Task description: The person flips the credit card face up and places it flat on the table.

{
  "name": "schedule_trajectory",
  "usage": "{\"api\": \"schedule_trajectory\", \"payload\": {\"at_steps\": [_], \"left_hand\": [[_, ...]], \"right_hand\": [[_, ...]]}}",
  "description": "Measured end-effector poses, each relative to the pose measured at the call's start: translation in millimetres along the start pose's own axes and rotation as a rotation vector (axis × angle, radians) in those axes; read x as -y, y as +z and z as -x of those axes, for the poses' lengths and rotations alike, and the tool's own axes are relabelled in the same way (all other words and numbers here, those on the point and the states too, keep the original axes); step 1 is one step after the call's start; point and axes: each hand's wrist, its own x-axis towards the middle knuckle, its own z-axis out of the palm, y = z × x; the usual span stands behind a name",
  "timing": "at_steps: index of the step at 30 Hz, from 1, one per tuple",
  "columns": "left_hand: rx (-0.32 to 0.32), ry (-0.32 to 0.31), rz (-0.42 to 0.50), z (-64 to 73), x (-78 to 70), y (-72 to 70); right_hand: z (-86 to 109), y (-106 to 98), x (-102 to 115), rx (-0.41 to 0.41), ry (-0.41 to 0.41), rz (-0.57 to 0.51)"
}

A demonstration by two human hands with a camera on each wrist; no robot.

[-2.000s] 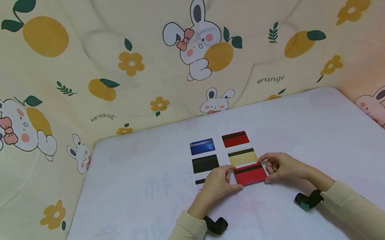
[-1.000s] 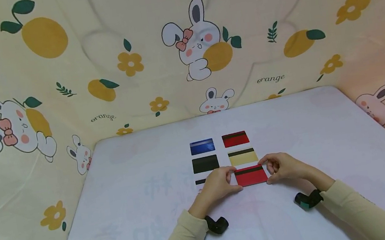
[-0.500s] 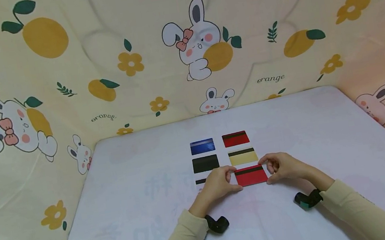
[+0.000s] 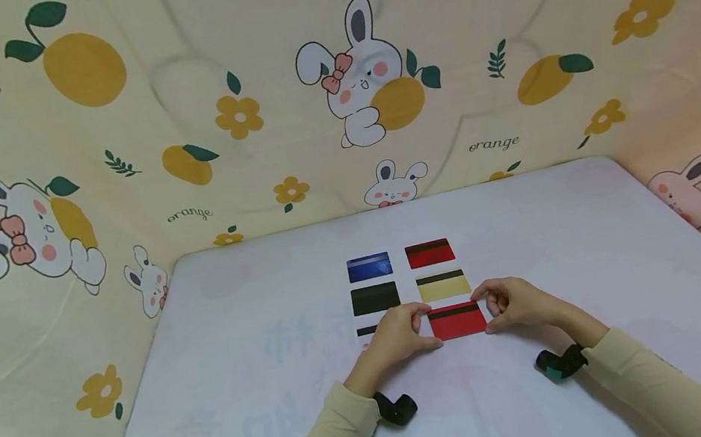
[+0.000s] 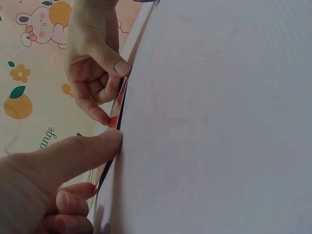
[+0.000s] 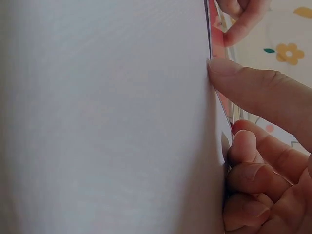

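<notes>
In the head view a red card [image 4: 457, 322] with a dark stripe lies flat at the near end of the right column of cards. My left hand [image 4: 396, 334] holds its left edge, index fingertip at the far corner and thumb at the near corner. On the opposite edge my right hand [image 4: 521, 302] grips the card the same way, its other fingers curled in. Just beyond lies a pale gold card [image 4: 443, 286]. A white card with a dark stripe [image 4: 366, 331] is partly hidden behind my left hand.
A black card [image 4: 374, 299] and a blue card [image 4: 368, 267] continue the left column. Another red card [image 4: 430, 253] tops the right column. The white table [image 4: 233, 296] ends at a fabric backdrop [image 4: 270, 42] printed with rabbits and oranges.
Since two seconds ago the near red card has shifted very slightly toward me, widening its gap from the gold card. Both hands keep their hold and have barely moved.
</notes>
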Motion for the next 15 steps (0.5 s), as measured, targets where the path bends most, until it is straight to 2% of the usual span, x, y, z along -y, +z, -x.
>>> {"api": "schedule_trajectory", "payload": {"at_steps": [9,15], "left_hand": [[-0.013,0.009,-0.022,1.2,-1.8,0.1],[-0.077,0.046,-0.047,2.3,2.5,-3.5]], "right_hand": [[-0.7,-1.1,0.0,0.001,0.0,-0.003],[-1.0,-3.1,-1.4,-0.004,0.005,0.016]]}}
